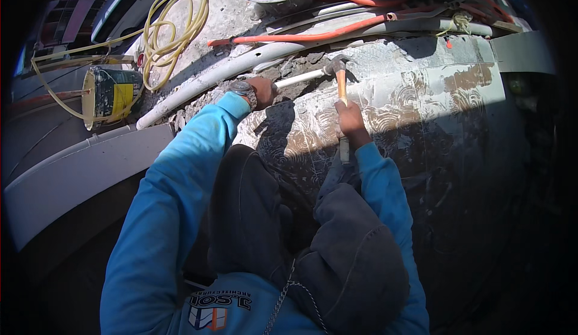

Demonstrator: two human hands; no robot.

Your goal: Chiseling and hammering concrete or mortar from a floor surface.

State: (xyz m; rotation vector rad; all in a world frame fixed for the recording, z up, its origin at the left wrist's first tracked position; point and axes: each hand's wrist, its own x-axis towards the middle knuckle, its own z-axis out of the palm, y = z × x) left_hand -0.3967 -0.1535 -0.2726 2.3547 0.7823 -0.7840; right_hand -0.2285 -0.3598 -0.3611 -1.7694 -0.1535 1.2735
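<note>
My left hand [262, 91], with a dark watch at the wrist, is closed around one end of a short white rod [301, 78]. Whether the rod is a pipe or a chisel I cannot tell. Its far end meets or lies just beside the head of a hammer [341, 85] in this view. My right hand [350, 120] grips the hammer's orange-and-pale handle, whose lower end sticks out below the fist. Beneath both hands lies a slab [415, 94] with swirled patches of white and brown residue. Broken grey rubble [295, 67] lines its far edge.
Beyond the rubble runs a long white pipe [241, 73], with an orange hose [313, 35] over it. A coiled yellow hose [174, 34] and a tipped dark bucket [114, 94] lie at left. At the back stands a mortar tub [283, 0]. Shadow covers the slab's near side.
</note>
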